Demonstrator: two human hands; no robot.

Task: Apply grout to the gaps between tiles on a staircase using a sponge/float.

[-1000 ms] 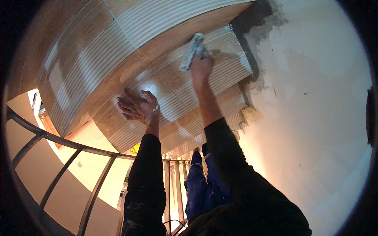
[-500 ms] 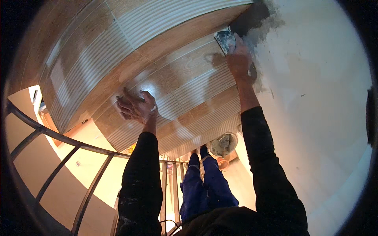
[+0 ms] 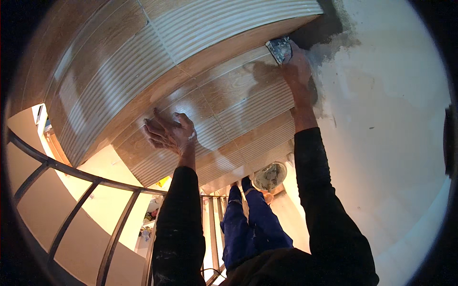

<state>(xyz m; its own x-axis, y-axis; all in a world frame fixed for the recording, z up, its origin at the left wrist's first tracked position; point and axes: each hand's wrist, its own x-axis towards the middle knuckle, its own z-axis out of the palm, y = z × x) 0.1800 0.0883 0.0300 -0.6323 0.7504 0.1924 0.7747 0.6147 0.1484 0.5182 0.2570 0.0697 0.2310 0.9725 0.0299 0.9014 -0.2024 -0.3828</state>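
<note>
A small flat scraper (image 3: 279, 50) is held in the right hand (image 3: 296, 66), the fingers being closed around its near end. It is found at the far corner of a brown stair step (image 3: 224, 86), beside the wall (image 3: 391, 143). Whether the edge is pressed on the tile or is kept just above it cannot be told.

The scraper is judged to be light, with a rather stiff blade and little risk of breaking. It is coated with pale, paste-like dirt, so a somewhat slippery surface may be expected. It is best taken by the end away from the blade, where the right hand is placed; the handle itself is hidden by the fingers.

The left hand (image 3: 171, 133) is empty, with fingers spread and a little bent, over the same step; contact with the tile is not clearly shown. The two hands are well apart.

The steps are covered with wood-look tiles and pale ribbed strips, on which light is reflected. A rough dark grey patch (image 3: 324, 31) is seen on the wall near the corner. Below, a bucket (image 3: 285, 171) with grey mix (image 3: 268, 177) is placed near the blue trousers (image 3: 255, 224), and on the left the stair is bordered by a curved metal railing (image 3: 71, 167).
</note>
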